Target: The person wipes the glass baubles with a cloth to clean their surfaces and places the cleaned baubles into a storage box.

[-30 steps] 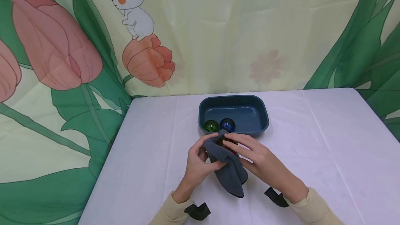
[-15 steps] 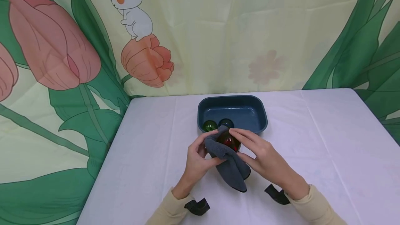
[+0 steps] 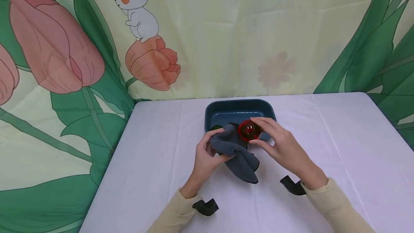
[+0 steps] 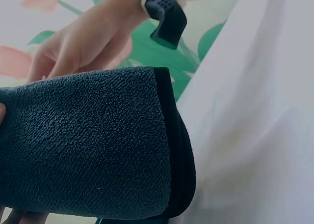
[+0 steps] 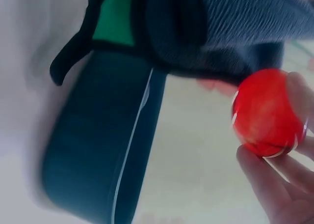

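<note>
A clear red ball [image 3: 249,131] is pinched between the thumb and fingers of my right hand [image 3: 284,148], over the near rim of a dark blue rectangular tub [image 3: 239,106]. The right wrist view shows the same red ball [image 5: 267,113] free of the cloth. My left hand [image 3: 206,159] grips a grey-blue cloth [image 3: 234,150] with a dark edging, its loose end hanging down over the table. In the left wrist view the folded cloth [image 4: 93,145] fills much of the picture. A sliver of a green ball [image 3: 216,127] shows in the tub; the cloth covers the rest.
A white cloth covers the table [image 3: 155,154], and the tub stands near its back edge. Behind hangs a printed curtain [image 3: 226,46] with tulips and a rabbit. Each wrist carries a black camera mount [image 3: 206,207].
My right hand has drawn the red ball out of the cloth, up and to the right. The cloth in my left hand has risen slightly and now hides the blue ball in the tub.
</note>
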Tool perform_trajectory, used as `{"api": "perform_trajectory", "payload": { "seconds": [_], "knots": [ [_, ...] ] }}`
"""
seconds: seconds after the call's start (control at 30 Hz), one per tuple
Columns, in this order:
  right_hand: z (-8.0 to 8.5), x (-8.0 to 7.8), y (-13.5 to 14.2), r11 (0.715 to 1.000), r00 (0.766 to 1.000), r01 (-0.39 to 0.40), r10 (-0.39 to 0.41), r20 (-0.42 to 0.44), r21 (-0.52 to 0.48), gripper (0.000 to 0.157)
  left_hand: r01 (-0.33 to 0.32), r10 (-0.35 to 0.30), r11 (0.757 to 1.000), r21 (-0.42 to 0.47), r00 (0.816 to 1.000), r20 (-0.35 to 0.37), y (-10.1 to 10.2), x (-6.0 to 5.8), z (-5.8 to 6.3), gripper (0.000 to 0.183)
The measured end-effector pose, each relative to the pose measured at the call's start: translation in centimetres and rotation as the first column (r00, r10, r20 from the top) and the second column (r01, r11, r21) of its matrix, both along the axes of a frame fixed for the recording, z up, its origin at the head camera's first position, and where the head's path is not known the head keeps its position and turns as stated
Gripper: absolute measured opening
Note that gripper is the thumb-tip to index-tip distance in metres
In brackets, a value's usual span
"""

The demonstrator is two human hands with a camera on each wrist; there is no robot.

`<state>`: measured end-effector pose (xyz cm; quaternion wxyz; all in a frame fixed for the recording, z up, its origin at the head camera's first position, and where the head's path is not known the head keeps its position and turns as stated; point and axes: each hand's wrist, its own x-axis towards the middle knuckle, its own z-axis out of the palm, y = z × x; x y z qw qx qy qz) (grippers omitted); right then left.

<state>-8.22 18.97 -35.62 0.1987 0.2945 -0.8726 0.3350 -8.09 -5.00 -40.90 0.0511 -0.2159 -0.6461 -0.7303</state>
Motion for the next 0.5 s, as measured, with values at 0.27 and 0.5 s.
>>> {"api": "perform_trajectory", "payload": {
  "seconds": [0.27, 0.5],
  "knots": [
    [-1.3, -2.5, 1.3, 0.995, 0.995, 0.103, -0.103, 0.005, 0.017, 0.066, -0.001, 0.001, 1.0, 0.014, 1.0, -0.013, 0.8, -0.5, -1.1, 0.065],
    [-2.3, -3.6, 1.9, 0.988, 0.986, 0.153, -0.154, 0.064, 0.029, 0.063, -0.013, 0.012, 0.999, 0.036, 0.999, 0.03, 0.6, -0.5, -1.8, 0.064]
  ]
}}
